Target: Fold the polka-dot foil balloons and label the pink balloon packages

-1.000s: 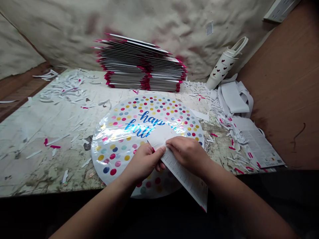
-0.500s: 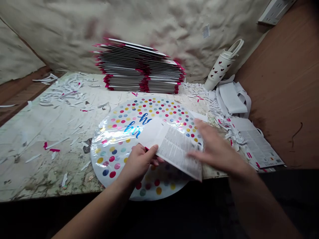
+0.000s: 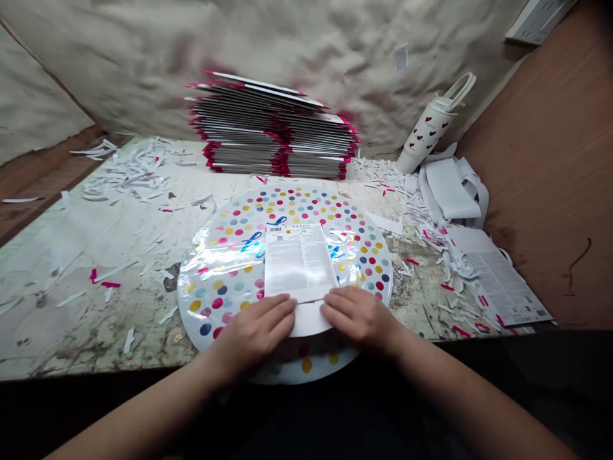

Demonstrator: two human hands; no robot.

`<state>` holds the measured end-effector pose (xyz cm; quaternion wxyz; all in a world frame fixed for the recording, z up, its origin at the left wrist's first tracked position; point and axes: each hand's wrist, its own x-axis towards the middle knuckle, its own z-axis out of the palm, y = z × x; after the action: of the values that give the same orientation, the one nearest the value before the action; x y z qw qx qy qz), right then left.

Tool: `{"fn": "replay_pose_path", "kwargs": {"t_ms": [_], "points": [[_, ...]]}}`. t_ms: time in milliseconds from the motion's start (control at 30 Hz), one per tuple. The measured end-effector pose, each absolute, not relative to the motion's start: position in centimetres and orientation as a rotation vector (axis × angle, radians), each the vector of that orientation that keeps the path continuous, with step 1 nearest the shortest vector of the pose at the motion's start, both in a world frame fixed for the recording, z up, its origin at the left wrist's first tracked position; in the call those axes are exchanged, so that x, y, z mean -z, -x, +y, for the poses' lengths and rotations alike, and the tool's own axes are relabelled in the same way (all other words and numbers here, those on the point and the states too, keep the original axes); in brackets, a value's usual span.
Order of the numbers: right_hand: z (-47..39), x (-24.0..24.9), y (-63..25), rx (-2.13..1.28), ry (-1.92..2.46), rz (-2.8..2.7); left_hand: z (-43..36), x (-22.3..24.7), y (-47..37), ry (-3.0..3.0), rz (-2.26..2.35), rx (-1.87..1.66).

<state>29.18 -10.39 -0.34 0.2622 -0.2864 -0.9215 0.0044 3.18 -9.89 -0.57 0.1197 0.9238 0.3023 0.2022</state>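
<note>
One barcoded, finely printed white card [image 3: 299, 259]: left hand [image 3: 256, 327] and right hand [image 3: 361, 317] hold it near the counter's [image 3: 103, 342] front edge.

Head-worn camera, facing forward, tilted down, near the worktable [image 3: 115, 233]

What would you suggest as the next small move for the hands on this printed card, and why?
I would probably press along the dark line on the printed card: it looks like a fold, the left hand and right hand rest on either side of its visible stretch, and the white flap lies on its near side.
</note>
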Motion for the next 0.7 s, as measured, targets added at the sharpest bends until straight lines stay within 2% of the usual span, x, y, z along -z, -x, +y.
{"fn": "replay_pose_path", "kwargs": {"t_ms": [133, 233, 300, 367, 500, 567, 700], "points": [[-12.3, 0.9, -28.4, -0.159, 0.915, -2.534, -11.2, 1.0, -4.5, -2.540, 0.856, -0.511], [-11.2, 0.0, -28.0, -0.504, 1.240, -2.450, -10.3, -0.8, -5.6, -2.268, 1.120, -0.404], [-9.7, -0.6, -27.9, -0.611, 1.475, -2.380, -9.3, -1.6, -6.3, -2.134, 1.308, -0.330], [-8.6, -1.1, -27.8, -0.527, 1.559, -2.402, -8.4, -1.7, -6.7, -2.145, 1.401, -0.266], [-8.2, -1.3, -27.0, -0.358, 1.208, -2.767, -7.1, -1.0, -6.1, -2.275, 1.486, -0.211], [-8.7, -1.1, -26.3, -0.281, 1.200, -2.922, -6.8, -1.1, -5.0, -2.224, 1.507, -0.217], [-9.2, -1.4, -25.5, 0.102, 1.321, -3.018, -7.8, -3.1, -2.8, -2.061, 1.699, -0.460]]}}
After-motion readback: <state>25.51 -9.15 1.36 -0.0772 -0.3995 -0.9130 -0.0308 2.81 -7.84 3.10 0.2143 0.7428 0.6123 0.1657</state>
